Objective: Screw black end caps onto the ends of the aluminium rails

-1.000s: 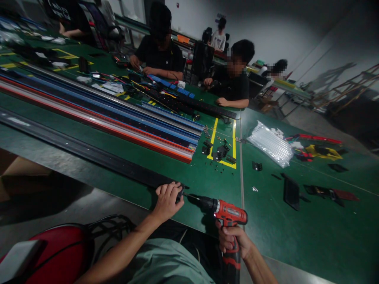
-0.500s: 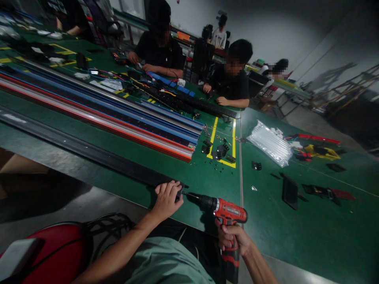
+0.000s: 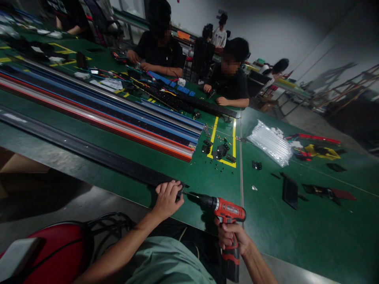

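My left hand [image 3: 168, 197] is closed over the near end of a long black bar [image 3: 118, 163], which lies along the front of the green table. In my right hand [image 3: 232, 236] is a red and black cordless drill [image 3: 231, 210], gripped by its handle. The drill's long thin bit points left and reaches the end of the bar, right beside my left fingers. Whether the tip sits in a screw there is too small to tell. Small black brackets [image 3: 220, 152] and loose tiny screws lie beyond the drill, around a yellow taped outline.
A stack of blue, orange and black profiles [image 3: 142, 130] lies behind the bar. To the right are a clear plastic-wrapped bundle [image 3: 271, 144] and a dark phone-like slab [image 3: 290, 192]. Several people sit or work across the table [image 3: 310, 236]. A red stool [image 3: 59, 248] stands at lower left.
The drill has shifted very slightly left, toward the bar's end. My left hand stays on the bar. Across the table, one person's head has leaned a little to the left.
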`<state>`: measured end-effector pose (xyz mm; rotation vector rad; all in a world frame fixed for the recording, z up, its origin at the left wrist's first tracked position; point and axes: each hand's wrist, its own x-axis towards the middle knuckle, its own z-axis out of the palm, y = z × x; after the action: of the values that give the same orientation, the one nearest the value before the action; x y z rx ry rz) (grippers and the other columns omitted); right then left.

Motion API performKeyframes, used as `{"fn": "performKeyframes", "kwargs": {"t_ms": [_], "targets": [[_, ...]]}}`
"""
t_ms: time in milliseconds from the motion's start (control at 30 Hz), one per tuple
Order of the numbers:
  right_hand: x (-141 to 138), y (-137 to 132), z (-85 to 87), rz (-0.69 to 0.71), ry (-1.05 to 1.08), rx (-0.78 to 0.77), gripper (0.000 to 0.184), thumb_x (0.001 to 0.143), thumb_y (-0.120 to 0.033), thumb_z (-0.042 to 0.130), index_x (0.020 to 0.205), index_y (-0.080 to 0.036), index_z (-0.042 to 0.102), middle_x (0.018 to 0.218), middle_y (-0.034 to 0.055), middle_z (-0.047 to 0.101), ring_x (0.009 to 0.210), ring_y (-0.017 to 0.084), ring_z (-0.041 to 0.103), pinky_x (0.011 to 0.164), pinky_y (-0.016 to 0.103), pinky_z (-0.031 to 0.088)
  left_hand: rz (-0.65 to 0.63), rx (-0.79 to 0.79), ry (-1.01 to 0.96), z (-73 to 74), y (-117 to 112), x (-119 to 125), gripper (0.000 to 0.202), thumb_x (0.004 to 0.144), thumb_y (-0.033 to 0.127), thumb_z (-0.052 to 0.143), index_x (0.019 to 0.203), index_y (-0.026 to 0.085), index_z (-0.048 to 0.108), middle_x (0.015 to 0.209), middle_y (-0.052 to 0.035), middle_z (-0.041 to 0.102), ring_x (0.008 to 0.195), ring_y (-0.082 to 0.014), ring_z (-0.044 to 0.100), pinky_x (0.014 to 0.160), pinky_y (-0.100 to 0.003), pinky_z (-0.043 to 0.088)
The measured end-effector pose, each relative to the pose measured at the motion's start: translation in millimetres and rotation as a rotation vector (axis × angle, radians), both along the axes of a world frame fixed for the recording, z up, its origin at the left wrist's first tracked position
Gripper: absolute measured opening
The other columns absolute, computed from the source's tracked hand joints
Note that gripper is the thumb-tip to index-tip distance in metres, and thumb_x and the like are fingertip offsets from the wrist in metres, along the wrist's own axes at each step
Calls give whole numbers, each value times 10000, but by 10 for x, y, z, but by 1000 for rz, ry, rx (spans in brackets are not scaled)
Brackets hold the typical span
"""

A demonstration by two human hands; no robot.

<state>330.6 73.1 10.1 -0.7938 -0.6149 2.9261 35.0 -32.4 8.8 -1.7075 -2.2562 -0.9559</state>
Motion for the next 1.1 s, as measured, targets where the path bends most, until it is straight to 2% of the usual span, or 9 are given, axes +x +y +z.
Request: {"fn": "performKeyframes", "kwargs": {"t_ms": [200, 467, 833, 1100], "targets": [[-3, -23, -10, 2, 18, 1, 151, 797, -212, 680, 894, -150, 582, 474, -122, 371, 380, 50, 303, 511, 249, 483, -4, 11, 8, 1, -1, 0, 207, 803, 238, 612, 1006, 198, 607, 1094, -85, 694, 1073, -282, 579, 896, -452, 334], [-6, -41, -1, 9, 20, 35, 202, 786, -240, 705, 827, -177, 518, 475, -126, 368, 388, 50, 322, 510, 236, 458, 9, -13, -8, 5, 5, 6, 207, 801, 241, 603, 1004, 202, 616, 1099, -84, 696, 1073, -283, 579, 894, -447, 335], [-59, -66, 58, -10, 30, 9, 186, 786, -222, 700, 856, -165, 538, 476, -126, 365, 388, 52, 311, 507, 242, 451, 17, -26, -18, 34, -11, 3, 208, 804, 242, 599, 1006, 199, 625, 1101, -92, 691, 1081, -287, 573, 902, -451, 334], [-31, -62, 7, -16, -22, -8, 202, 791, -239, 703, 918, -153, 571, 478, -129, 364, 384, 44, 306, 499, 231, 440, -2, -53, -32, 10, -16, -2, 220, 823, 257, 589, 1031, 191, 612, 1133, -95, 674, 1112, -286, 545, 921, -457, 326]]}}
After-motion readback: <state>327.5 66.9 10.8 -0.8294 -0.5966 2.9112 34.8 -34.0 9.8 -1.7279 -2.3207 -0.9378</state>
